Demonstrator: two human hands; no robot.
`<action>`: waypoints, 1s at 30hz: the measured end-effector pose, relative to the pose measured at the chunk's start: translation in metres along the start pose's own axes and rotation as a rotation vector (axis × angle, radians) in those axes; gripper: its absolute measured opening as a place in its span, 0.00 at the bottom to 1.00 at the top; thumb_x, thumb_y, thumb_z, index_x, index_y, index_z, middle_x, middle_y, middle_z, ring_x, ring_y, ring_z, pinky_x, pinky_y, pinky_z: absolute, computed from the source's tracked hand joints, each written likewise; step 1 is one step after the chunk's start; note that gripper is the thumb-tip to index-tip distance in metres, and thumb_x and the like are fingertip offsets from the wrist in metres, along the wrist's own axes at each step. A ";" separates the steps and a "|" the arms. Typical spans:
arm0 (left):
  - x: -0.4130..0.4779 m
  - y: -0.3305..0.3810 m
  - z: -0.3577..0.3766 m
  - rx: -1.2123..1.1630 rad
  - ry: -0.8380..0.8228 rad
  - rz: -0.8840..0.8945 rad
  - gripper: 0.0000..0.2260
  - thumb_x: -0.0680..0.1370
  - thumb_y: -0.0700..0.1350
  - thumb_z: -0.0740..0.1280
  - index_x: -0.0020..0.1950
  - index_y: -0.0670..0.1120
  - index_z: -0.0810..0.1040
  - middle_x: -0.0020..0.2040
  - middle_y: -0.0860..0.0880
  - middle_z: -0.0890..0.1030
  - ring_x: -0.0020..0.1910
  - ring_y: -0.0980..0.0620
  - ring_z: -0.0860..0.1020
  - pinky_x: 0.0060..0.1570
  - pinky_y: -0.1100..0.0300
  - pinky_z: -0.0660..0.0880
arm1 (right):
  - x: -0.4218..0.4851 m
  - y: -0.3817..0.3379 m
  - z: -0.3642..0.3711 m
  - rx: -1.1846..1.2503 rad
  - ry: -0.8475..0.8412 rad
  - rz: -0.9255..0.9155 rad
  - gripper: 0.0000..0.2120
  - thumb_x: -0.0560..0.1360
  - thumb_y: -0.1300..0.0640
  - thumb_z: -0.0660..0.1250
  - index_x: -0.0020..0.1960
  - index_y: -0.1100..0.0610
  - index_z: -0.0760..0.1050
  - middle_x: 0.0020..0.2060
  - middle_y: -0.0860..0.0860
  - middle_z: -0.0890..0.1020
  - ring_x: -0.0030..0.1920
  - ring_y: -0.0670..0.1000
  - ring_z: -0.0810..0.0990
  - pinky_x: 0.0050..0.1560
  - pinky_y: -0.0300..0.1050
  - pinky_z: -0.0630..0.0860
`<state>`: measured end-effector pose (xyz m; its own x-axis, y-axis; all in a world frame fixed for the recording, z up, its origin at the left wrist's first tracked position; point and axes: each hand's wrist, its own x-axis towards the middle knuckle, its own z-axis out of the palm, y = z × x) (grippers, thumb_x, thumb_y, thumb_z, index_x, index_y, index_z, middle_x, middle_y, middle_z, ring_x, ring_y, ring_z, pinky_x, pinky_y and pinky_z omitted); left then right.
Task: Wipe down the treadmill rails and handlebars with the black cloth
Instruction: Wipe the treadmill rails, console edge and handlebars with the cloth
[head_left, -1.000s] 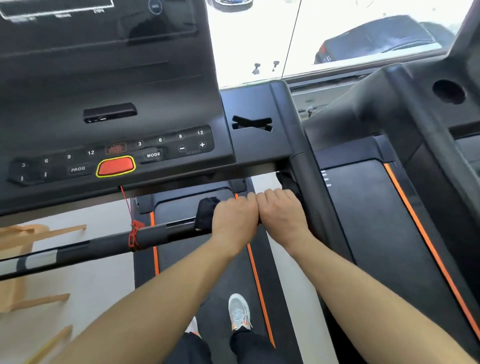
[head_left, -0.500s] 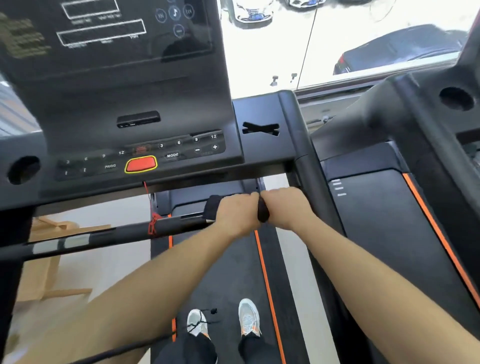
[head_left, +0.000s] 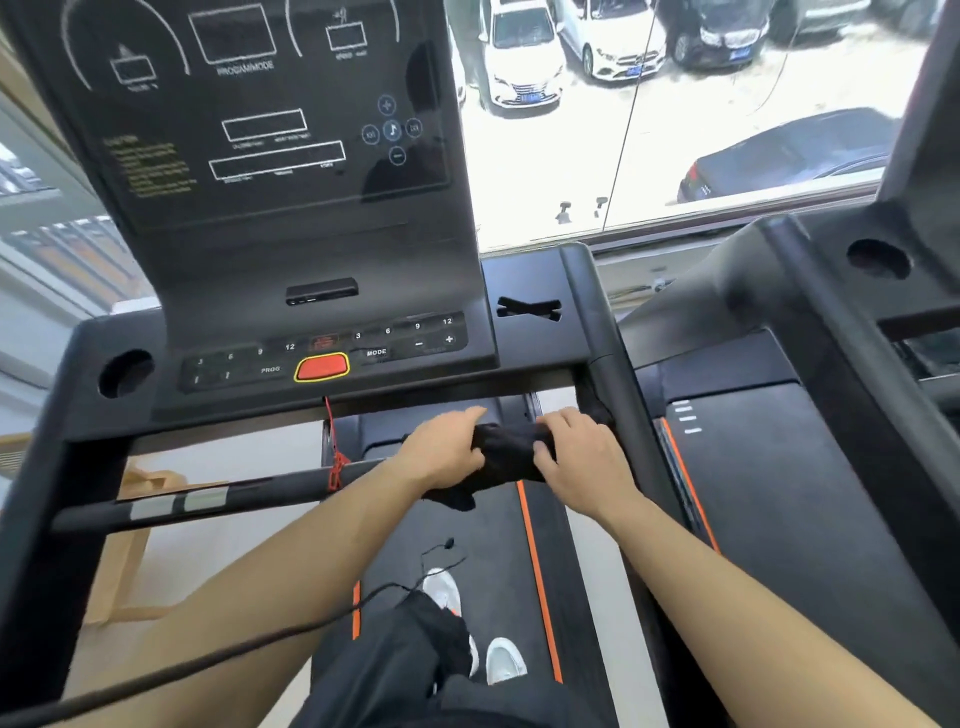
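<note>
The black cloth (head_left: 503, 453) is bunched over the right end of the treadmill's horizontal handlebar (head_left: 234, 499), just below the console. My left hand (head_left: 445, 448) grips the cloth's left side and my right hand (head_left: 582, 453) grips its right side, so the cloth hides the bar between them. A loose flap of cloth hangs down under my left wrist. The right side rail (head_left: 618, 395) rises beside my right hand. The left side rail (head_left: 47, 499) runs down the left edge of the view.
The console panel (head_left: 322, 358) with its red stop button (head_left: 321, 367) sits just above my hands. A red safety cord (head_left: 335, 467) is tied to the bar. A second treadmill (head_left: 789, 467) stands close on the right. A wooden frame (head_left: 124, 551) stands on the floor at left.
My two fists were pressed together on the bar; they have parted, and the cloth now shows bunched between them. The camera has tilted up, showing more of the console.
</note>
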<state>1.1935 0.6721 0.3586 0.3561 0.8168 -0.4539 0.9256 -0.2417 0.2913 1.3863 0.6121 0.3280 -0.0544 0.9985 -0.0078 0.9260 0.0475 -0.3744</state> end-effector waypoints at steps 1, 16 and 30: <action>0.004 0.003 -0.004 0.024 -0.012 0.009 0.20 0.76 0.47 0.67 0.68 0.49 0.73 0.61 0.45 0.77 0.59 0.43 0.77 0.58 0.48 0.75 | 0.007 -0.002 -0.002 -0.037 -0.029 0.037 0.20 0.76 0.51 0.63 0.67 0.54 0.71 0.58 0.53 0.77 0.57 0.56 0.76 0.56 0.51 0.73; 0.102 0.058 -0.141 -0.191 0.208 0.122 0.14 0.72 0.42 0.70 0.56 0.55 0.77 0.52 0.54 0.78 0.48 0.50 0.77 0.43 0.55 0.72 | 0.125 0.014 -0.136 0.099 0.094 0.446 0.08 0.70 0.48 0.68 0.49 0.46 0.77 0.44 0.47 0.79 0.44 0.53 0.74 0.45 0.47 0.71; 0.215 0.073 -0.035 0.109 0.431 0.169 0.29 0.83 0.54 0.47 0.82 0.42 0.52 0.82 0.42 0.52 0.81 0.44 0.51 0.78 0.48 0.49 | 0.197 0.063 -0.030 0.149 0.026 0.570 0.29 0.82 0.43 0.51 0.79 0.56 0.52 0.70 0.63 0.69 0.61 0.68 0.75 0.57 0.61 0.71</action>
<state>1.3337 0.8484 0.3115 0.4386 0.8986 -0.0100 0.8755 -0.4248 0.2303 1.4448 0.8123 0.3304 0.4476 0.8658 -0.2235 0.7441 -0.4993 -0.4439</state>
